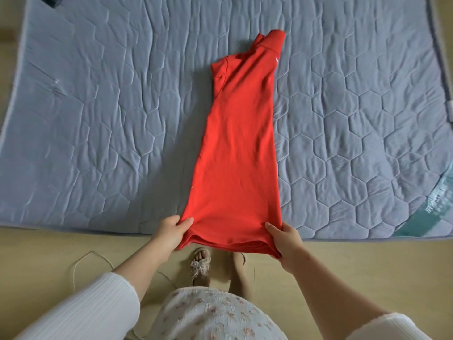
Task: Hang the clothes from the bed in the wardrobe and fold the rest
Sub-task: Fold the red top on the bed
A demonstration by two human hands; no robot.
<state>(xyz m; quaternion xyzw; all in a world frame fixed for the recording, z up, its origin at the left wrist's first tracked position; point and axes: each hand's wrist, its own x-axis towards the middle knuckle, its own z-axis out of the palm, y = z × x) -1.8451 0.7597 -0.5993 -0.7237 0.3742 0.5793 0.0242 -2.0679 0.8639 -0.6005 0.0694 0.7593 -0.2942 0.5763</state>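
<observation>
Now my left hand (171, 230) and right hand (285, 238) each pinch a hem corner of the red shirt (239, 133), folded lengthwise on the quilted mattress (98, 106) (hem overhanging the edge). If I lift unevenly, the stacked layers could slide apart and undo the fold.

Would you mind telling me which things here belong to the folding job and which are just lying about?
Part of the job:
red shirt, on the bed
left hand and right hand, gripping its hem

Lying about:
dark object, far corner of the bed
cable, on the floor
</observation>
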